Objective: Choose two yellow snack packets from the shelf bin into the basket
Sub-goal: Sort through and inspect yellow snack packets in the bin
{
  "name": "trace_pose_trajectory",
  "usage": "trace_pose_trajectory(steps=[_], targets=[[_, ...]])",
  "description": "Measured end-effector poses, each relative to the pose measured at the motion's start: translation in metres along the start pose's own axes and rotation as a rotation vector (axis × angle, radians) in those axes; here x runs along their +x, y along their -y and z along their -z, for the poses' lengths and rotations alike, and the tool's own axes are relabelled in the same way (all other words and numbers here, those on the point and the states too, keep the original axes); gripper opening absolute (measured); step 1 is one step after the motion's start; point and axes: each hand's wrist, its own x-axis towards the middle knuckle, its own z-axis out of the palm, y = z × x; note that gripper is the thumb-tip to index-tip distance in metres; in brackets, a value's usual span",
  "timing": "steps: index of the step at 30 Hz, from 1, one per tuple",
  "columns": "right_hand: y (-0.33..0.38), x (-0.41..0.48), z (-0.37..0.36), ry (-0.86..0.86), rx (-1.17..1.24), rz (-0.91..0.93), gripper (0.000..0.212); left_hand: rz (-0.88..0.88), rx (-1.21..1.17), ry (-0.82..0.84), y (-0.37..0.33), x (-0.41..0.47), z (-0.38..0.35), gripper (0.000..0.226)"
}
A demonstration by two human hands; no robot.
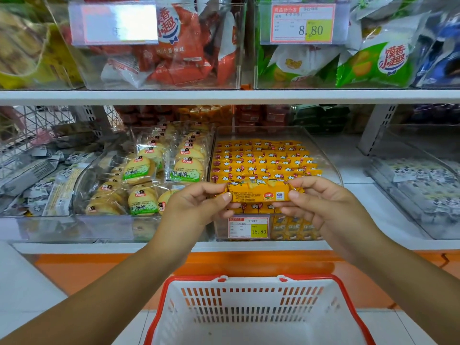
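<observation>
A yellow snack packet (258, 192) is held level in front of the shelf, its printed back facing me. My left hand (196, 207) pinches its left end and my right hand (321, 205) pinches its right end. Behind it a clear shelf bin (326, 155) holds several rows of the same yellow packets (263, 160). Below my arms sits a white basket with a red rim (258, 310); no packet shows on the part of its floor that is in view.
A clear bin of round biscuits in green-labelled wrappers (149, 175) stands left of the yellow bin. A price tag reading 15.80 (248, 227) hangs on the bin's front. Upper shelf bins hold red (184, 46) and green snack bags (373, 63). An orange base runs under the shelf.
</observation>
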Motion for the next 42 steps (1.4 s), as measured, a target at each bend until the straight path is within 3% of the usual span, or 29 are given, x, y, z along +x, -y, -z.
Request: trace_pose_trajectory(steps=[10, 12, 15, 18, 21, 23, 26, 30, 36, 42], targets=[[0.001, 0.004, 0.006, 0.068, 0.116, -0.089, 0.05, 0.036, 0.016, 0.086, 0.0, 0.004, 0.01, 0.03], [0.001, 0.003, 0.005, 0.067, 0.042, -0.07, 0.043, 0.011, 0.055, 0.062, 0.001, 0.003, 0.009, 0.025], [0.0, 0.0, 0.001, 0.037, -0.066, -0.037, 0.012, -0.023, 0.118, 0.019, 0.001, 0.002, 0.005, 0.008], [-0.002, -0.001, -0.002, 0.027, -0.156, -0.006, 0.002, -0.057, 0.158, 0.017, 0.003, 0.004, 0.005, 0.024], [-0.004, 0.0, -0.003, 0.025, -0.12, 0.012, 0.007, -0.058, 0.18, 0.018, 0.005, 0.003, 0.004, 0.033], [-0.004, 0.001, -0.003, 0.015, -0.092, 0.016, 0.005, -0.039, 0.173, 0.001, 0.005, 0.0, 0.002, 0.024], [-0.001, 0.0, -0.001, -0.011, -0.086, 0.058, 0.023, -0.044, 0.094, -0.024, 0.001, -0.002, 0.0, 0.005], [-0.001, 0.0, -0.003, 0.0, -0.12, 0.084, 0.012, -0.074, 0.083, -0.027, 0.002, -0.002, -0.001, 0.011], [-0.001, 0.001, -0.002, 0.006, -0.12, 0.029, 0.047, -0.006, 0.041, 0.009, 0.0, 0.0, 0.0, 0.028], [0.002, 0.002, -0.002, 0.014, -0.029, 0.012, 0.035, 0.034, -0.013, 0.048, 0.004, 0.002, 0.003, 0.023]])
